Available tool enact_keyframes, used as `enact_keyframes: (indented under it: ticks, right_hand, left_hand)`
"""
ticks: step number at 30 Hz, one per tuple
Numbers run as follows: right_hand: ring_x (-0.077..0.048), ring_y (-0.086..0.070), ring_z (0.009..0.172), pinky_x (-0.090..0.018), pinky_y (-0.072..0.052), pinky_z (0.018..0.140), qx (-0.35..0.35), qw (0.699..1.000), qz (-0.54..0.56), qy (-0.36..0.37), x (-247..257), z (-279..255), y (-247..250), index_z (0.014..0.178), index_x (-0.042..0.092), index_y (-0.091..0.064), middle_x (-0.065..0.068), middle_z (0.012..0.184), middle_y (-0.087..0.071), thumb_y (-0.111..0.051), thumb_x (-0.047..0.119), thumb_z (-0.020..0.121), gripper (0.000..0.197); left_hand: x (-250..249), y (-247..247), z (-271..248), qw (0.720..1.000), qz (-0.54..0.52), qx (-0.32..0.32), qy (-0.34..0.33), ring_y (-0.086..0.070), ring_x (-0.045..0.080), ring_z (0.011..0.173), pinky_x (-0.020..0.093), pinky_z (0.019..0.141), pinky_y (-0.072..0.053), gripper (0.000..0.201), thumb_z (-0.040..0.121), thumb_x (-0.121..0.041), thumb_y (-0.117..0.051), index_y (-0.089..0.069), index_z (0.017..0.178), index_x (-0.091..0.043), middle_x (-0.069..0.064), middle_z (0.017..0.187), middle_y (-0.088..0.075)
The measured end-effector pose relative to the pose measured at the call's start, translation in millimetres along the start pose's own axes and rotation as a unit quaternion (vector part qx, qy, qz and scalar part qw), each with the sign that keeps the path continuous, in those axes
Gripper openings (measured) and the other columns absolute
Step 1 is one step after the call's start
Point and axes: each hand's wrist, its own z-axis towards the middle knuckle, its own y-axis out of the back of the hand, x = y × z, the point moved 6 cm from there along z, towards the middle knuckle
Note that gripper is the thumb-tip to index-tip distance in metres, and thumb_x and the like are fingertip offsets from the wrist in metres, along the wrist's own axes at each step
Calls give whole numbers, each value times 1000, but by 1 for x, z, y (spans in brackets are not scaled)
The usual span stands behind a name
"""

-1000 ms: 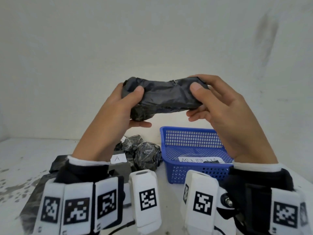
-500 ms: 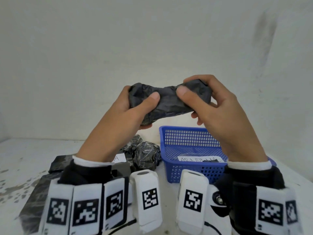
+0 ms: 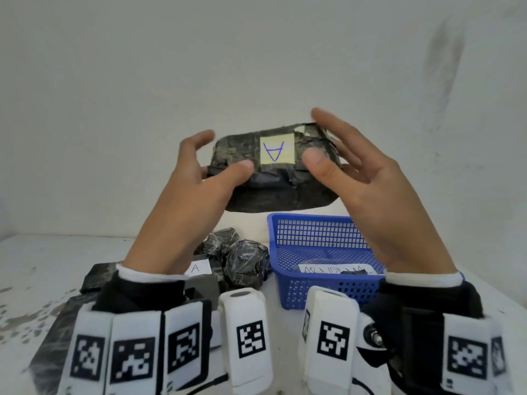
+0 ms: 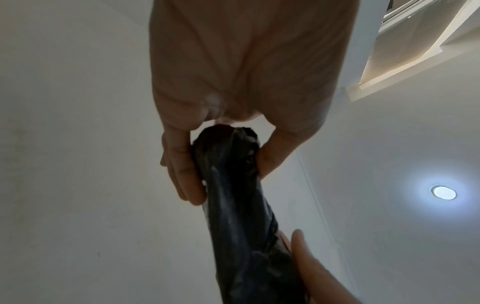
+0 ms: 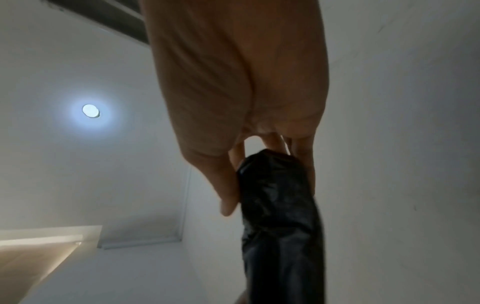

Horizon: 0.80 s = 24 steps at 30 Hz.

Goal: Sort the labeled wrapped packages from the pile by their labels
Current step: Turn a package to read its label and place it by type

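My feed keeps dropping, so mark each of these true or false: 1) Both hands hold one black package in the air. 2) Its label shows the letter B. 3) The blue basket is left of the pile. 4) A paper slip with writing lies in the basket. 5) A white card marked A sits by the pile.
1) True: the left hand and right hand hold the black package at its ends.
2) False: the yellow label shows an A, upside down.
3) False: the blue basket is right of the pile.
4) True: paper slip.
5) True: white card.
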Motion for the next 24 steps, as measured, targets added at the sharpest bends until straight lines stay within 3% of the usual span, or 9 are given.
enact_keyframes:
  ticks: [2, 5, 7, 9, 11, 13, 16, 20, 24]
  right_hand:
    - [-11, -71, 105, -34, -50, 103, 5, 999, 28, -20, -6, 1, 2, 140, 44, -50, 1, 118, -73, -75, 36, 76, 69]
    - [-14, -70, 109, -42, -50, 104, 8, 999, 26, -41, -12, 2, 7, 136, 38, -57, 5, 116, -74, -75, 42, 68, 70]
    - [-13, -70, 110, -42, -55, 95, 28, 998, 21, -57, -13, 0, 6, 134, 39, -60, 10, 122, -71, -74, 45, 66, 70]
    - [-12, -72, 104, -37, -60, 75, 51, 996, 16, -77, -13, -2, 2, 134, 40, -59, 12, 126, -69, -71, 48, 67, 69]
    - [-14, -73, 101, -34, -60, 65, 65, 994, 16, -86, -14, -3, -1, 134, 38, -59, 12, 125, -69, -71, 41, 77, 58]
    - [-17, -73, 98, -33, -59, 64, 56, 995, 22, -81, -14, -2, -1, 132, 32, -61, 6, 121, -70, -69, 29, 87, 46]
    - [-19, -74, 95, -31, -58, 65, 30, 996, 24, -77, -15, 0, 1, 124, 30, -66, -5, 111, -74, -67, 45, 77, 50]
    - [-18, -75, 90, -30, -57, 63, 20, 997, 8, -72, -13, 0, 2, 118, 31, -69, -3, 105, -76, -62, 51, 76, 47]
    - [-19, -75, 85, -31, -57, 61, 2, 997, -4, -75, -12, 1, 4, 112, 29, -71, -4, 99, -77, -64, 49, 85, 34]
  left_hand:
    - [-2, 2, 0, 1000, 5, -1, -9, -68, 22, 103, 45, 100, -47, 85, 53, -43, -75, -49, 132, -28, 5, 109, -71]
    - [-1, 4, -1, 1000, -1, 16, -7, -69, 25, 103, 45, 102, -46, 79, 52, -40, -76, -56, 128, -27, 4, 108, -72]
    - [0, 5, -1, 1000, -7, 13, -2, -69, 24, 101, 45, 99, -48, 71, 59, -30, -77, -55, 127, -28, 3, 109, -72]
    - [1, 6, 0, 1000, -20, -2, -2, -70, 23, 99, 46, 94, -52, 63, 68, -20, -74, -54, 128, -26, 2, 111, -71]
    - [0, 5, -1, 1000, -23, -15, -1, -71, 22, 95, 45, 91, -54, 61, 69, -18, -73, -54, 127, -25, 3, 110, -70]
    - [-1, 4, -1, 999, -30, -20, 8, -72, 19, 89, 44, 89, -55, 58, 72, -21, -76, -54, 126, -23, 5, 105, -71]
    - [-2, 3, -1, 998, -50, -19, 21, -71, 13, 78, 43, 85, -57, 31, 91, -22, -62, -55, 121, -19, 3, 93, -72]
    - [-1, 0, -3, 998, -49, -6, 31, -71, 15, 70, 47, 75, -60, 19, 94, -30, -56, -56, 109, -18, -5, 74, -72]
    - [-3, -1, -4, 1000, -23, 0, 16, -71, 14, 70, 47, 76, -59, 15, 96, -34, -53, -57, 101, -20, -7, 73, -72]
